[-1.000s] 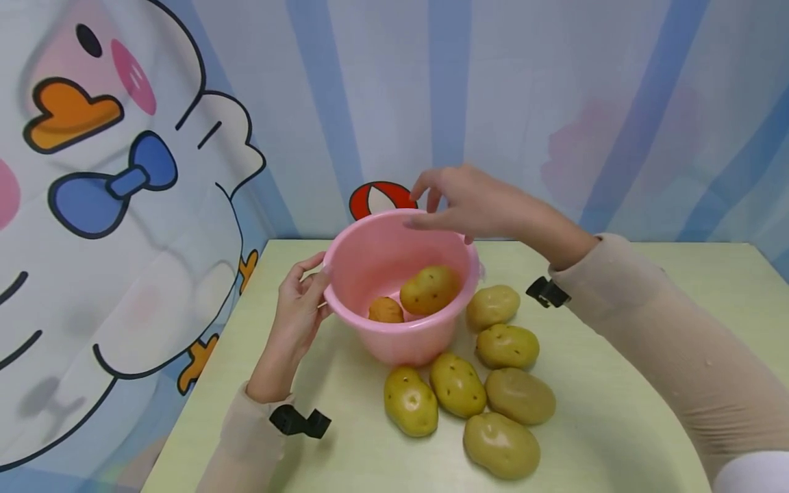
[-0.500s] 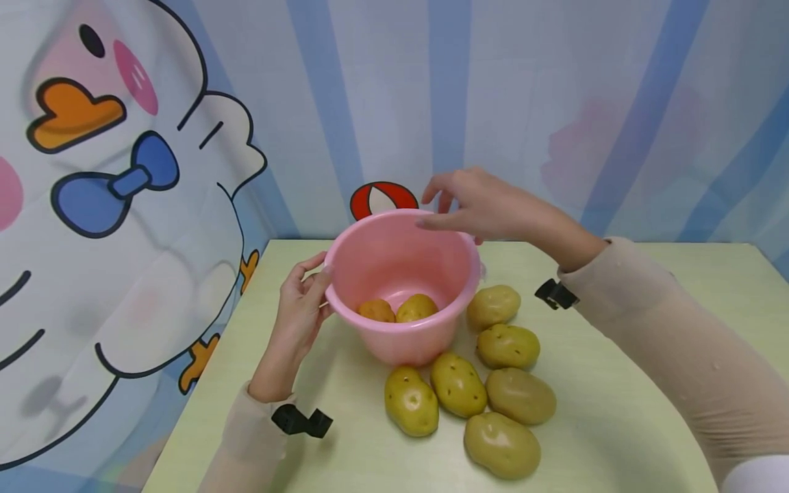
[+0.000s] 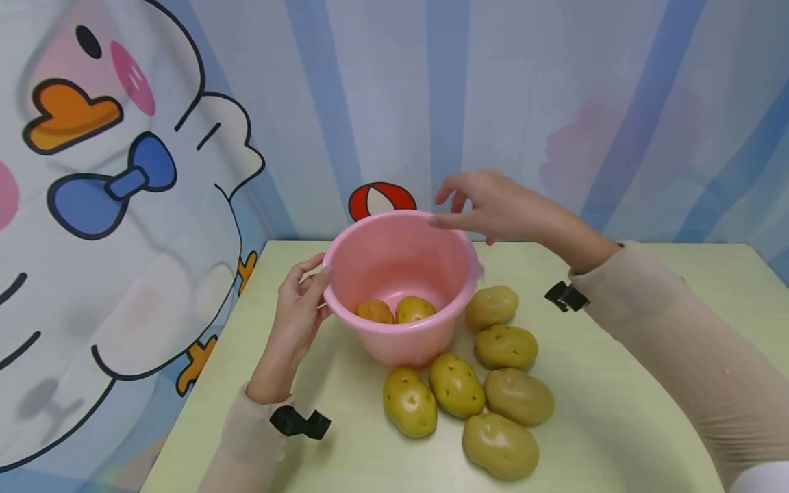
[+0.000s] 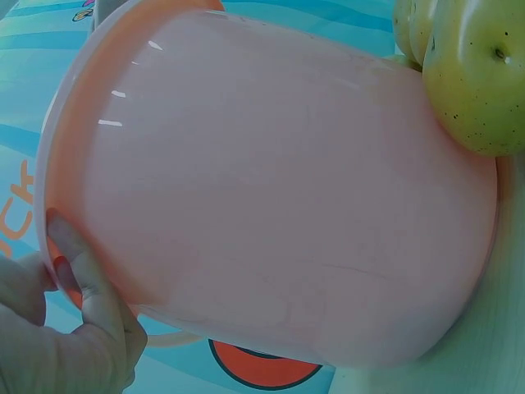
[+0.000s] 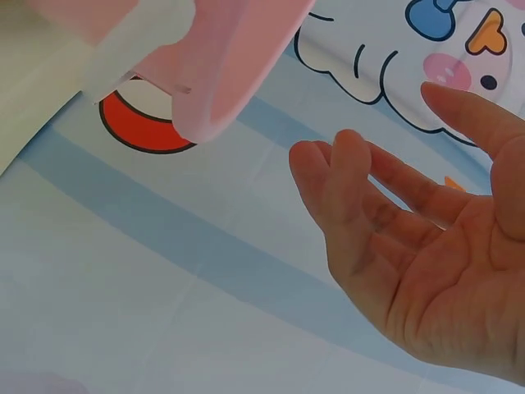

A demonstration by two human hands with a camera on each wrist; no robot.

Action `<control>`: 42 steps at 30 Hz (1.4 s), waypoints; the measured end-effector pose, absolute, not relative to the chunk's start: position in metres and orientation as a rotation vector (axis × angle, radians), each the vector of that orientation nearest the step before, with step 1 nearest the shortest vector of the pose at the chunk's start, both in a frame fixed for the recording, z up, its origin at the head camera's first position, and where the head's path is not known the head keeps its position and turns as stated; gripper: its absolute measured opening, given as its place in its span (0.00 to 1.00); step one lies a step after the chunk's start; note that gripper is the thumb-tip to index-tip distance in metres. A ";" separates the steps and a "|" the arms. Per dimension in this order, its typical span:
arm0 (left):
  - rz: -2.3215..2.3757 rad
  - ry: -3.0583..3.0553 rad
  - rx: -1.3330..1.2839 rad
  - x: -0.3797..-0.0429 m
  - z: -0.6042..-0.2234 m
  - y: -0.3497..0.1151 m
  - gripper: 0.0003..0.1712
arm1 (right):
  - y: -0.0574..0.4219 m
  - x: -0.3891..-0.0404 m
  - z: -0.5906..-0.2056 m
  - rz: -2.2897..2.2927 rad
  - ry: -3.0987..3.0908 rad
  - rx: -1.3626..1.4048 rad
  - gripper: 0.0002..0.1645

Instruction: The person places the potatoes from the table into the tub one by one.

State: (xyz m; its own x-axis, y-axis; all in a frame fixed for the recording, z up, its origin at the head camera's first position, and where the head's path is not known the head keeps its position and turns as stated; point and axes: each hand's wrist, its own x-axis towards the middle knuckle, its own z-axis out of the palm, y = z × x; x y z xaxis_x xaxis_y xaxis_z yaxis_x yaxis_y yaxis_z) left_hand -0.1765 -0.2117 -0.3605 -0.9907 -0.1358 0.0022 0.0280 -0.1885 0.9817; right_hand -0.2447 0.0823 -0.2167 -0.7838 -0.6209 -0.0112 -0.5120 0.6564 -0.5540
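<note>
A pink plastic bucket (image 3: 394, 342) stands on the table, its mouth facing up toward me. My left hand (image 3: 298, 301) grips its left rim, with the thumb over the edge; the left wrist view shows the fingers (image 4: 86, 275) curled under the lip. Inside the bucket lie a yellow potato (image 3: 414, 309) and a more orange, rounded thing (image 3: 374, 311), both partly hidden by the near rim. My right hand (image 3: 499, 205) hovers over the far right rim, fingers loosely bent. In the right wrist view its palm (image 5: 435, 279) faces up and holds nothing.
Several potatoes (image 3: 501, 445) lie on the pale table (image 3: 629, 356) in front of the bucket and to its right, the closest ones right at its base. A printed cartoon backdrop (image 3: 382, 103) rises behind the table and along its left side.
A potato has dropped from under my right hand to the bucket's bottom, beside the orange thing. The right hand has drifted slightly right; the left hand keeps its grip.
</note>
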 end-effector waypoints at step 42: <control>-2.350 -1.891 0.125 -0.179 -0.364 -0.208 0.24 | 0.129 -0.253 -0.239 -0.783 2.714 -0.856 0.21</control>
State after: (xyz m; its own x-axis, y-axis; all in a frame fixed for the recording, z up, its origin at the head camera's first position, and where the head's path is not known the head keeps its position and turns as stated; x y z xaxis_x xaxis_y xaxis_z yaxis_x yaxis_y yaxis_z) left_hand -0.1789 -0.2083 -0.3643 -0.9890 -0.1472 0.0123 0.0435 -0.2105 0.9766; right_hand -0.2528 0.1288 -0.2392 -0.8156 -0.5783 -0.0209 -0.4782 0.6939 -0.5384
